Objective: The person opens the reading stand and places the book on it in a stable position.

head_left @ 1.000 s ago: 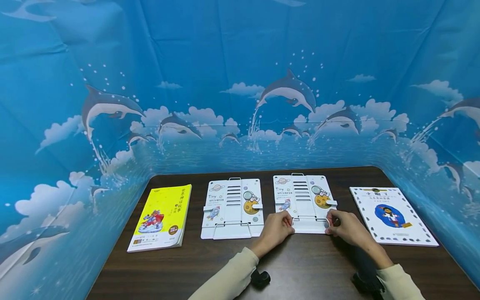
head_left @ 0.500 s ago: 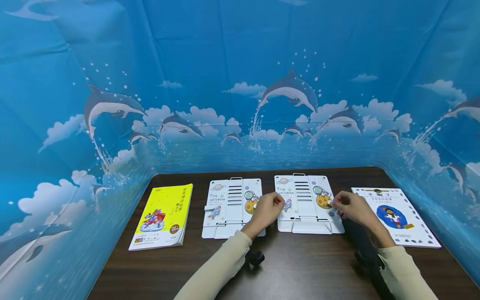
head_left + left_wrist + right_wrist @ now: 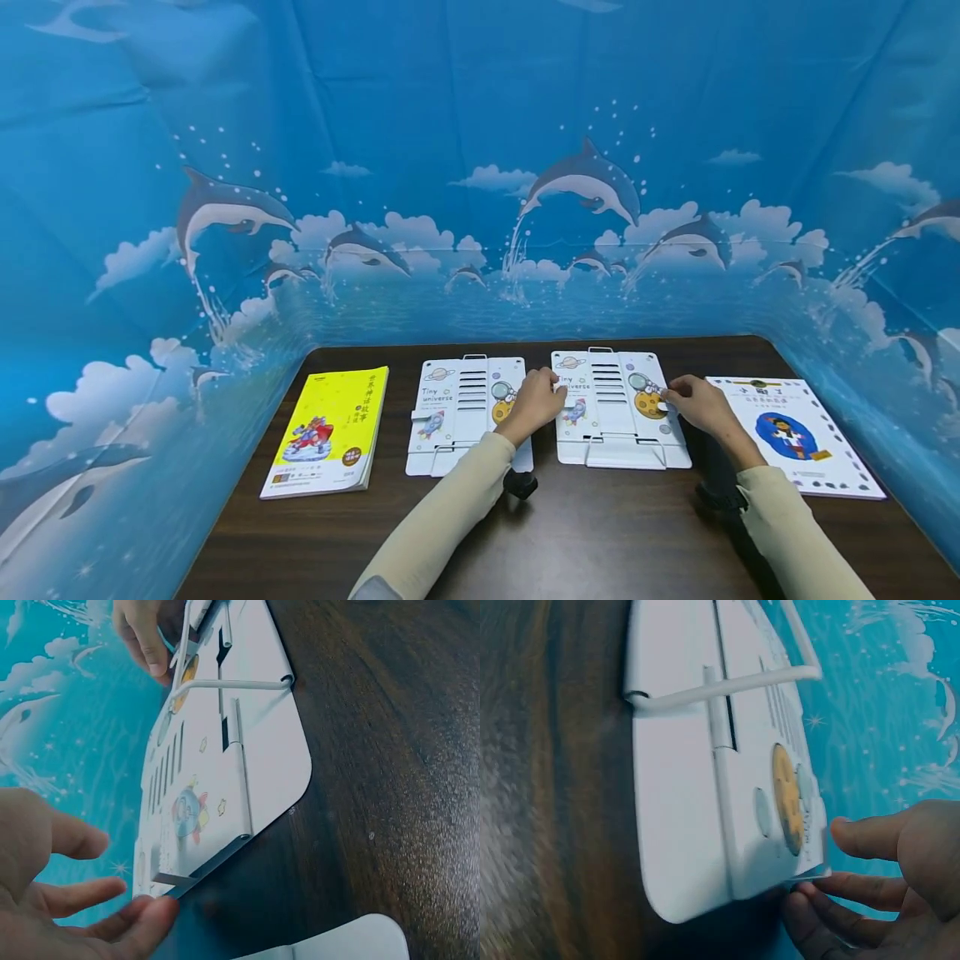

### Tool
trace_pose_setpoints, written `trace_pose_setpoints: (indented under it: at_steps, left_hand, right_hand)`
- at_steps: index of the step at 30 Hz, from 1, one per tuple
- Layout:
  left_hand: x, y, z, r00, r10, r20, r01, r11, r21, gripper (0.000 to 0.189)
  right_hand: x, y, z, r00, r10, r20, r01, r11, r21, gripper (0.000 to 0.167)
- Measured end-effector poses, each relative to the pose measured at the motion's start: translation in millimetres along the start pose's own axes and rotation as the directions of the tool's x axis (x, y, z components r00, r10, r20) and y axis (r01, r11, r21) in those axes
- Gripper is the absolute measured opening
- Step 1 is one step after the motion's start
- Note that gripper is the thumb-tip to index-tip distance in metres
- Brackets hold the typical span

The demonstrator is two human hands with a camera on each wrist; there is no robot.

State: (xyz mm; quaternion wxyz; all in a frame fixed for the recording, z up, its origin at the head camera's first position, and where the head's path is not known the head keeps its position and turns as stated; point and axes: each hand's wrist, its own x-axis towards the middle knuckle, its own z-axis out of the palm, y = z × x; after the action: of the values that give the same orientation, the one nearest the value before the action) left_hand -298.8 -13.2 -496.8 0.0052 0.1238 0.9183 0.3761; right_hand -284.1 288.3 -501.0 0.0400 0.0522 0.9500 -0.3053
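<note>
1. Right-hand book stand (image 3: 619,408): white, printed with planets and a rocket, flat on the dark table (image 3: 600,542), framed by both hands.
2. Left hand (image 3: 534,403): at the stand's left edge, fingers loosely bent, fingertips (image 3: 146,919) touching the small side tab there; thumb apart, no firm clasp visible.
3. Right hand (image 3: 693,402): at the stand's right edge, fingertips (image 3: 802,896) under the matching side tab, thumb just above, as if to pinch; full closure cannot be told.
4. Grip placed symmetrically on both edges, probably to work the two page tabs evenly.
5. Wire ledge (image 3: 720,688): folded along the stand's near edge.
6. Second stand (image 3: 468,412): just beside, to the left, untouched.
7. Yellow book (image 3: 330,429): far left. White book (image 3: 791,433): far right, each outboard of a stand.
</note>
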Motion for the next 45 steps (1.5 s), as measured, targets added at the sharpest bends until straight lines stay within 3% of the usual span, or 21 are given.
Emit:
trace_pose_setpoints:
  at_steps: [4,6,7,15,20,27,34,39,45]
  left_hand:
    - [-1.1,-2.1,0.9,0.998,-0.043,0.045,0.044,0.999,-0.017,0.046]
    - [0.3,-7.6,5.8,0.998,-0.052,0.039,0.053,0.998,-0.020,0.048]
    - [-3.4,-3.0,2.7,0.997,-0.065,0.050,0.068,0.996,-0.051,0.049]
    - [-9.6,4.4,7.0,0.996,-0.092,0.006,0.092,0.988,-0.121,0.043]
    - [-6.5,3.3,8.6,0.996,-0.069,-0.050,0.063,0.991,-0.117,0.038]
    - [-3.4,3.5,6.8,0.995,-0.062,-0.073,0.050,0.987,-0.154,0.036]
    - [-0.8,2.9,3.9,0.992,-0.061,-0.108,0.037,0.977,-0.210,0.041]
    - [0.0,7.0,0.3,0.987,-0.041,-0.153,0.006,0.975,-0.221,0.033]
    - [0.3,12.8,-3.9,0.984,-0.030,-0.173,-0.022,0.955,-0.296,0.030]
  right_hand:
    - [1.9,-3,6,1.000,-0.017,0.024,0.017,1.000,-0.003,0.056]
    - [2.9,-5,8,0.999,-0.016,0.028,0.016,1.000,0.003,0.057]
    - [3.5,-6,8,0.999,-0.011,0.030,0.011,1.000,0.005,0.058]
    - [4.7,-5,13,0.999,0.045,0.027,-0.047,0.997,0.056,0.054]
    - [4.7,-3,15,0.999,0.030,-0.012,-0.029,0.995,0.091,0.047]
    - [2.3,-4,12,0.997,0.024,-0.080,-0.013,0.991,0.137,0.041]
    - [-2.9,-7,7,0.987,0.018,-0.159,0.010,0.984,0.177,0.038]
    - [-7.2,-9,2,0.979,-0.002,-0.202,0.044,0.978,0.204,0.037]
    - [-12.7,-15,-7,0.964,-0.006,-0.267,0.078,0.962,0.261,0.038]
